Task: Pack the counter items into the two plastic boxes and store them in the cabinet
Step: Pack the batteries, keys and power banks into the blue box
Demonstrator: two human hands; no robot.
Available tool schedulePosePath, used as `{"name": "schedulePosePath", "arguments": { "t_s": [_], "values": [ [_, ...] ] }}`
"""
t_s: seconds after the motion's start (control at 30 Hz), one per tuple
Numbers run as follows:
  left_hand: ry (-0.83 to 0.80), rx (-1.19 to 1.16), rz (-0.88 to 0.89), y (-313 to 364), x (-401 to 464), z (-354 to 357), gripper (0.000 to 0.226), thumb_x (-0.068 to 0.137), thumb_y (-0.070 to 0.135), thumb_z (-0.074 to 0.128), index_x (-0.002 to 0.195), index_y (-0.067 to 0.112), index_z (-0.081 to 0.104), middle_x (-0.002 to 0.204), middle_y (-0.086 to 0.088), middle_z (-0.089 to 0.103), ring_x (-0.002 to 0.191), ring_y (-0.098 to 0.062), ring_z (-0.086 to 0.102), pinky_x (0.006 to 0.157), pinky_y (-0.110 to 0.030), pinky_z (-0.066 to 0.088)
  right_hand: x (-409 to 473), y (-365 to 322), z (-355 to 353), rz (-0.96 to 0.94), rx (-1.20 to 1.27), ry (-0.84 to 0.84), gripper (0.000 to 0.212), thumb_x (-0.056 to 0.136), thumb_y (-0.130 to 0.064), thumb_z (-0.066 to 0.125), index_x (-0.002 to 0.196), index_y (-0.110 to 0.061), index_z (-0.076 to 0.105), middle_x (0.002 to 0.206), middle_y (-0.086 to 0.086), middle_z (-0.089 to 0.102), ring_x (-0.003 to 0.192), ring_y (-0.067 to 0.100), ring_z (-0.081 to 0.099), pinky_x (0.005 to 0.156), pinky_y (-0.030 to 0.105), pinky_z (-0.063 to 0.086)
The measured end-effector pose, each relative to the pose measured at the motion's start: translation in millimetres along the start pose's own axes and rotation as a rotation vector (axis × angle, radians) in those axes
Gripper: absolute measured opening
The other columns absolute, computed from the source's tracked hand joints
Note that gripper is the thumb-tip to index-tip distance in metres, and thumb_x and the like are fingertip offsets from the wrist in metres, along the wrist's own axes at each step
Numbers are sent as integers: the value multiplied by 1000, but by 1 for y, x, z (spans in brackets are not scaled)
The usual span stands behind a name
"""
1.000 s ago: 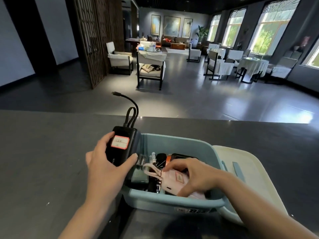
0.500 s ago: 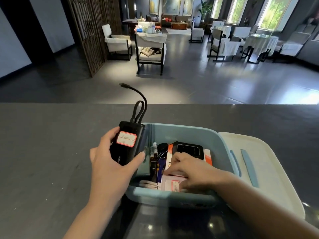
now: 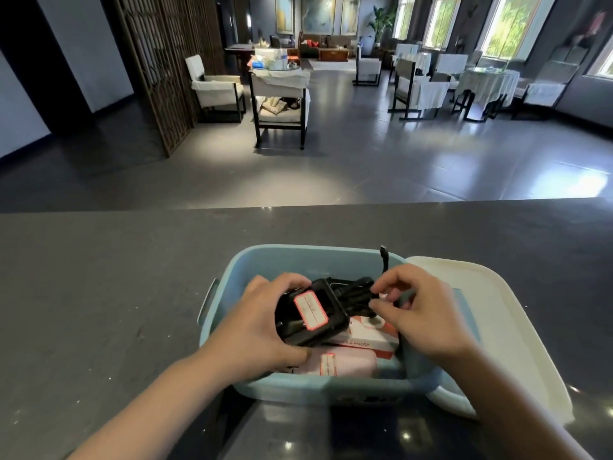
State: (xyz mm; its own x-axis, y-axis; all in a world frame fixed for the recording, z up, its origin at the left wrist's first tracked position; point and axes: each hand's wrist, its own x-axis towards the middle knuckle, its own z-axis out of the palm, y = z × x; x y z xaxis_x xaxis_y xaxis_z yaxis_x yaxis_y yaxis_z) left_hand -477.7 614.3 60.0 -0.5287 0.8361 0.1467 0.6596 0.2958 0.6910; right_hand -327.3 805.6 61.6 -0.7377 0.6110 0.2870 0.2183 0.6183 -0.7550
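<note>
Having moved from beside the pale blue plastic box (image 3: 315,390) to over it, your left hand (image 3: 255,330) grips the black labelled power bank (image 3: 310,315) while your right hand (image 3: 421,313) pinches its black cable (image 3: 356,293); packing nears completion.

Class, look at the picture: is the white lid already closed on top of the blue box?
No. The white lid lies on the counter beside the open blue box, whose contents show.

Armchairs (image 3: 280,94), wooden lattice screen (image 3: 159,61), draped table (image 3: 487,83)
</note>
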Motion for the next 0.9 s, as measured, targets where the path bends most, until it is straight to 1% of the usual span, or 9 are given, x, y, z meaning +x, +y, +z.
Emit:
{"name": "schedulePosePath", "arguments": {
  "t_s": [0.1, 0.17, 0.3, 0.47, 0.57, 0.63, 0.73, 0.83, 0.9],
  "values": [
    [112, -17, -27, 8, 6, 18, 74, 43, 44, 70, 111, 54, 42, 98, 17, 50, 102, -1, 43, 85, -16, 43, -8, -14, 13, 163, 134, 67, 17, 72, -31, 77, 76, -28, 60, 64, -8, 63, 57, 2, 58, 56, 20, 47],
    [265, -100, -62, 18, 10, 30, 75, 42, 47, 71, 112, 53, 43, 99, 21, 52, 102, 4, 41, 80, -9, 39, -10, -27, 28, 312, 226, 21, 34, 74, -43, 74, 98, -28, 55, 78, -8, 66, 69, 1, 63, 67, 25, 51],
    [438, -216, -117, 43, 15, 47, 81, 47, 45, 76, 120, 51, 43, 98, 28, 51, 103, 5, 41, 77, -9, 37, -2, -50, 46, 489, 750, 60, 42, 84, -26, 72, 117, -13, 48, 99, 4, 71, 90, 15, 71, 85, 38, 57],
    [310, -408, -159, 34, 15, 22, 70, 62, 32, 85, 124, 36, 52, 107, 21, 60, 100, 6, 52, 80, -11, 43, 10, -55, 36, 405, 872, -77, 34, 87, -13, 68, 119, -7, 56, 102, 13, 73, 96, 26, 70, 87, 42, 56],
    [207, -647, -229, 27, 19, -3, 25, 83, 28, 68, 106, 19, 68, 86, 7, 71, 77, -3, 64, 62, -14, 48, 12, -57, 26, 295, 796, -307, 29, 88, -11, 65, 117, -11, 60, 100, 15, 73, 92, 27, 70, 83, 36, 57],
    [212, -661, -250, 26, 18, -9, 17, 86, 28, 63, 92, 14, 72, 76, 2, 71, 66, -6, 63, 52, -20, 49, 13, -58, 25, 250, 739, -398, 30, 88, -11, 65, 118, -14, 62, 101, 15, 73, 92, 27, 70, 84, 36, 57],
    [283, -700, -261, 27, 14, -5, 18, 87, 26, 63, 85, 12, 73, 70, -1, 70, 61, -8, 63, 52, -25, 52, 13, -60, 29, 190, 540, -294, 38, 85, -19, 71, 122, -19, 61, 104, 1, 73, 91, 12, 70, 88, 32, 56],
    [391, -735, -281, 31, 11, 0, 17, 87, 27, 64, 84, 13, 73, 69, -2, 70, 63, -11, 65, 55, -29, 54, 2, -62, 36, 14, 134, -104, 59, 66, -50, 77, 119, -40, 54, 111, -23, 56, 97, -10, 55, 83, 8, 45],
    [460, -715, -289, 32, 11, 3, 17, 85, 31, 66, 85, 16, 73, 74, -5, 72, 70, -17, 68, 64, -39, 58, -7, -63, 42, -78, -32, -55, 70, 56, -61, 73, 119, -48, 47, 110, -27, 45, 105, -7, 47, 82, 10, 41]
  ]
}}
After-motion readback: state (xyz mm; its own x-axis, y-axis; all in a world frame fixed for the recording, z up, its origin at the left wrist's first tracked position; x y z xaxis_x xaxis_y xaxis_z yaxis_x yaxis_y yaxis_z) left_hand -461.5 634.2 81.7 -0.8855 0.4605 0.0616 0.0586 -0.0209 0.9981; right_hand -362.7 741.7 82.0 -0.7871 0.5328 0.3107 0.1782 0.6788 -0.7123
